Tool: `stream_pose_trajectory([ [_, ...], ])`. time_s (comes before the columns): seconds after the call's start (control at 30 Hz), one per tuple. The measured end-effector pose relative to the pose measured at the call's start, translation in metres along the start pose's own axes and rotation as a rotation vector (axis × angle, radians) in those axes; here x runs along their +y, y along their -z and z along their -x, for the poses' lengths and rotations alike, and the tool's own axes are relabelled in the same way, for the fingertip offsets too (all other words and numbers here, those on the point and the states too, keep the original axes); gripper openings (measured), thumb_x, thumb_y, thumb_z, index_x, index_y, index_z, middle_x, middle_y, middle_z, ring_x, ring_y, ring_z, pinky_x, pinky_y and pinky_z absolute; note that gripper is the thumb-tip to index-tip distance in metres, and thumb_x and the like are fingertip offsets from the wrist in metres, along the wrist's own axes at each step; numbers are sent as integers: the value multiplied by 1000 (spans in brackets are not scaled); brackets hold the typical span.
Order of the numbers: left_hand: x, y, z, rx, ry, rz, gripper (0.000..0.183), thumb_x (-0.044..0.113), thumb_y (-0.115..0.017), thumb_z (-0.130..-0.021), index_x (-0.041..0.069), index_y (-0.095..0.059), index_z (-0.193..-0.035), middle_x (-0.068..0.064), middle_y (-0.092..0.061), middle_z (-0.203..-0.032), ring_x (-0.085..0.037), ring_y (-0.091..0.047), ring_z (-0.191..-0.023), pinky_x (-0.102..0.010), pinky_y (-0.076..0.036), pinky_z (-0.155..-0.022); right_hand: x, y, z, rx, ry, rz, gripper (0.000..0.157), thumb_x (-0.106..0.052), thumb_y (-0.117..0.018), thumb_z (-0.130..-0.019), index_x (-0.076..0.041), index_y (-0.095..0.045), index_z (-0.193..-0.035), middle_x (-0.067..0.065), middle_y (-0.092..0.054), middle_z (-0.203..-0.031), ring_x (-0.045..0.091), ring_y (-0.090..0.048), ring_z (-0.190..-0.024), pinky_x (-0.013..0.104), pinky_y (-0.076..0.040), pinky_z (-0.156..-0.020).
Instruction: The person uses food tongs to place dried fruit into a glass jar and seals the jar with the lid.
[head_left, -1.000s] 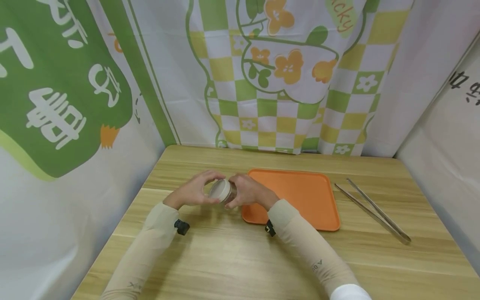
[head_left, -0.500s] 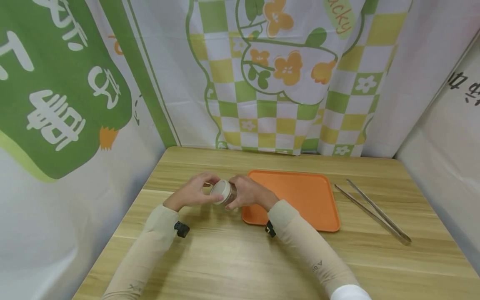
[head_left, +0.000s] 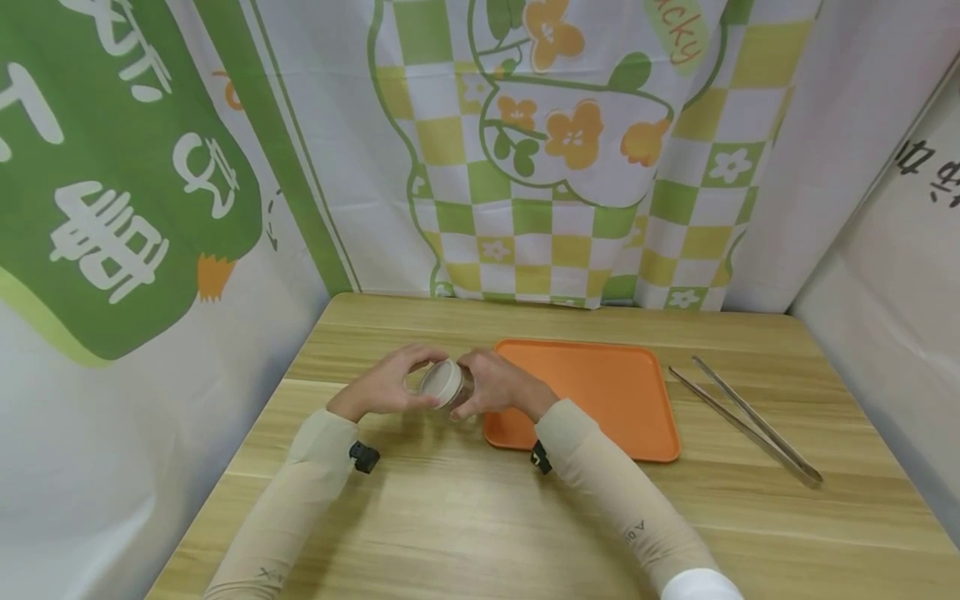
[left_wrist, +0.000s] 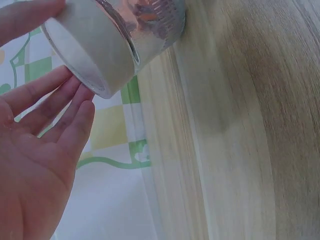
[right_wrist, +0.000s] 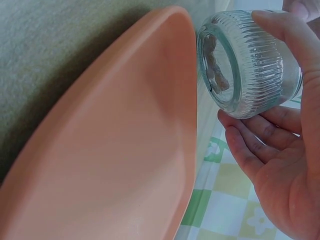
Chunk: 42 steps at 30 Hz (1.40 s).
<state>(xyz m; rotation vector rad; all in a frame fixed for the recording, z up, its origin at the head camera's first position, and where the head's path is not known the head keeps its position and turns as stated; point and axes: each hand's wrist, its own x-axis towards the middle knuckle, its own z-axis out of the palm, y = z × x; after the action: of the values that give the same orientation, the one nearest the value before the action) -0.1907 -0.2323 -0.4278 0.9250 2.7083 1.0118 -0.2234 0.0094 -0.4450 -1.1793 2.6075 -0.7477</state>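
Note:
A ribbed clear glass jar [right_wrist: 257, 65] is held tilted between both hands above the table, left of the orange tray [head_left: 592, 392]. Its whitish lid [left_wrist: 87, 47] faces the left hand [head_left: 386, 385], whose thumb and fingertips grip the lid's rim. Around the glass body curls the right hand [head_left: 498, 383], thumb on one side and fingers on the other. Through the jar's base, in the right wrist view, some brownish pieces show inside. The lid sits on the jar's mouth; how tightly cannot be told.
To the right of the tray, long metal tongs [head_left: 750, 425] lie on the wooden table [head_left: 465, 517], arms spread toward the back. A checkered, flowered curtain [head_left: 555, 225] hangs behind the table's back edge, and white sheets [head_left: 892, 333] stand at both sides.
The left hand's fingers shift slightly on the lid's rim, and the lid's tilt varies a little. The right hand stays around the jar; tray and tongs keep their places.

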Motion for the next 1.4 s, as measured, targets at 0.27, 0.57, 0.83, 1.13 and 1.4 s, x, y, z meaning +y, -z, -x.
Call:
stream_pose_trajectory([
  [0.27, -2, -1, 0, 10, 68, -23, 78, 39, -86, -86, 3, -56, -147, -16, -62, -145, -38, -58, -135, -57, -48, -113, 1, 0, 1, -1, 15, -7, 59, -40, -94, -78, -8, -69, -122, 2, -71, -114, 12, -65, -97, 26, -57, -85],
  [0.57, -5, -2, 2, 27, 146, -43, 70, 51, -85, -85, 12, -64, -138, -7, -67, -136, -30, -63, -127, -56, -52, -107, 0, 1, 1, -1, 23, -10, 58, -39, -93, -78, -7, -69, -121, 2, -71, -111, 13, -63, -95, 27, -55, -82],
  [0.83, -3, -1, 1, 26, 83, -38, 69, 46, -86, -86, 9, -63, -139, -10, -67, -137, -34, -63, -130, -54, -52, -110, -1, 3, 0, 0, 38, -11, 56, -38, -94, -78, -9, -70, -119, 1, -71, -109, 13, -63, -93, 26, -55, -81],
  [1.13, 3, 1, -1, -1, -7, -52, 72, 17, -89, -80, 3, -58, -143, -15, -63, -142, -38, -59, -134, -58, -47, -115, -1, 3, 1, -14, 17, -7, 65, -39, -94, -79, -7, -68, -128, 3, -72, -119, 14, -66, -103, 31, -57, -92],
  [1.4, 7, 2, 0, -8, 68, -65, 78, 41, -85, -87, 3, -55, -149, -17, -58, -150, -42, -56, -137, -61, -48, -111, 0, 3, 1, -17, 24, -10, 59, -39, -94, -78, -8, -68, -122, 1, -71, -112, 15, -66, -97, 29, -56, -85],
])
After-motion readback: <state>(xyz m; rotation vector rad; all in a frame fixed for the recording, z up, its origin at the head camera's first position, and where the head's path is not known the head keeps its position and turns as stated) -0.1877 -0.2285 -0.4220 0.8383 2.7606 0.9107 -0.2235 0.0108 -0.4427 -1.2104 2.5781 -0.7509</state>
